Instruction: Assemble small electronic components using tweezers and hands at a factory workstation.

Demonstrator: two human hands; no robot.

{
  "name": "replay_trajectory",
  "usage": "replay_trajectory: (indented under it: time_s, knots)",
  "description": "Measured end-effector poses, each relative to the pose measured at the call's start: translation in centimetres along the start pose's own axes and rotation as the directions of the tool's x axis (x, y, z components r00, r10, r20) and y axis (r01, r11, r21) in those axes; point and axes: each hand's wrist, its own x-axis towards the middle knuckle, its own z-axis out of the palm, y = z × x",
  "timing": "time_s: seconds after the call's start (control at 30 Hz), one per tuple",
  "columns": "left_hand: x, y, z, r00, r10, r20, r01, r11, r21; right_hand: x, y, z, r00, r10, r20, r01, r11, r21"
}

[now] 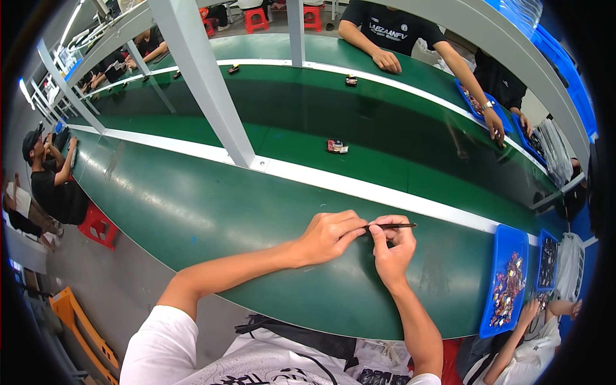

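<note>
Above the green worktop, both of my hands meet at a thin dark pen-like stick (pixel 404 225) held nearly level. My right hand (pixel 393 250) pinches it between thumb and fingers, and its free end sticks out to the right. The fingers of my left hand (pixel 330 236) are closed at the stick's left end, touching or nearly touching the right fingertips. What exactly the stick is, I cannot make out. Beyond my hands, a small black-and-red packaged item (pixel 337 147) lies on the green conveyor belt (pixel 289 138).
At my right stands a blue tray (pixel 494 301) of small colourful pieces, beside another blue tray (pixel 547 260) of dark items and a co-worker's arm (pixel 513 340). A grey post (pixel 205 90) rises from the white rail (pixel 321 178). Across the belt, another person reaches over it.
</note>
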Motion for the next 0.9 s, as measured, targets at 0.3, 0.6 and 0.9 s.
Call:
replay_trajectory:
  time_s: [0.3,0.6,0.9]
  knots:
    - [-0.3,-0.8,-0.1,0.984,-0.171,0.052,0.178,0.961,-0.213,-0.1,0.5,-0.2,0.988,-0.129,0.088,0.137,0.985,-0.102]
    - [0.1,-0.1,-0.7,0.981,-0.170,0.090,0.189,0.939,-0.287,-0.3,0.1,-0.5,0.989,-0.115,0.093,0.127,0.981,-0.144]
    - [0.0,-1.0,-0.3,0.989,-0.129,0.069,0.144,0.935,-0.325,0.0,0.2,-0.5,0.970,-0.207,0.128,0.225,0.963,-0.150]
